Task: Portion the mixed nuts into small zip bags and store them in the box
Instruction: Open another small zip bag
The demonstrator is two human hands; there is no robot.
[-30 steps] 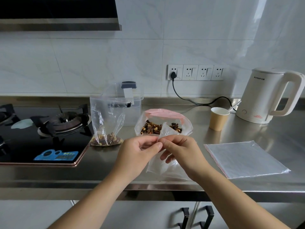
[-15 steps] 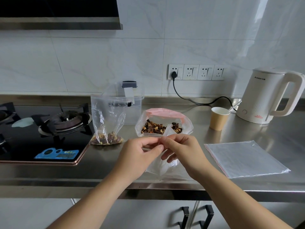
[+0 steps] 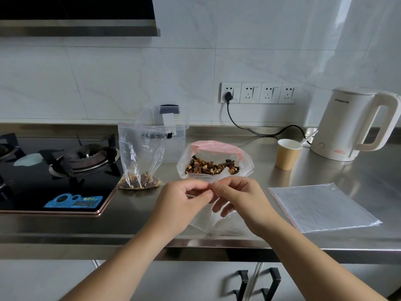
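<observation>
Hands meet over the steel counter (image 3: 141, 216): the left hand (image 3: 184, 205) and right hand (image 3: 239, 199) pinch the top edge of an empty zip bag (image 3: 209, 220) between thumbs and fingertips, its body hanging below them. Just behind stands the open bag of mixed nuts (image 3: 213, 165); a partly filled bag (image 3: 141, 157) stands upright left of it, before the clear box (image 3: 178, 142). Spare bags (image 3: 323, 206) lie flat at right, near a paper cup (image 3: 287, 154) and kettle (image 3: 355, 124).
</observation>
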